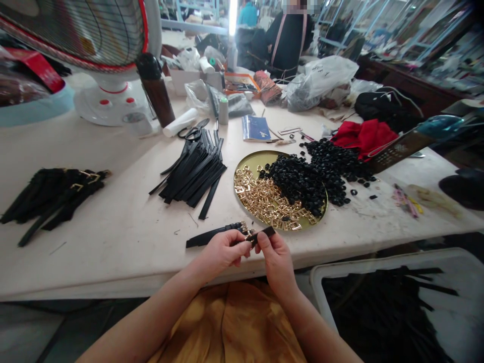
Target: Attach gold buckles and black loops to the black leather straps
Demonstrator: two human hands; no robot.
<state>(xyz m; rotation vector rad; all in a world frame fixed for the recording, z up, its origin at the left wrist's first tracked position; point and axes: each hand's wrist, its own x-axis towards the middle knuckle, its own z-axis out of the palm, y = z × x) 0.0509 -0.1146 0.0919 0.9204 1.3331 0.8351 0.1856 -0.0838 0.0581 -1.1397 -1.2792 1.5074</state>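
Close to the table's front edge, my left hand pinches a gold buckle at the end of a short black strap. My right hand grips the same strap, with its dark end sticking up past the thumb. Just behind my left hand lies a small stack of black straps with gold buckles. Beyond both hands a round gold tray carries loose gold buckles and many black loops, which spill over its right rim. Left of the tray is a fanned pile of plain black straps.
Buckled straps lie at the far left, near a fan and a dark bottle. Black scissors, a blue booklet and red cloth are farther back. A white bin of black strips stands lower right. Someone stands behind the table.
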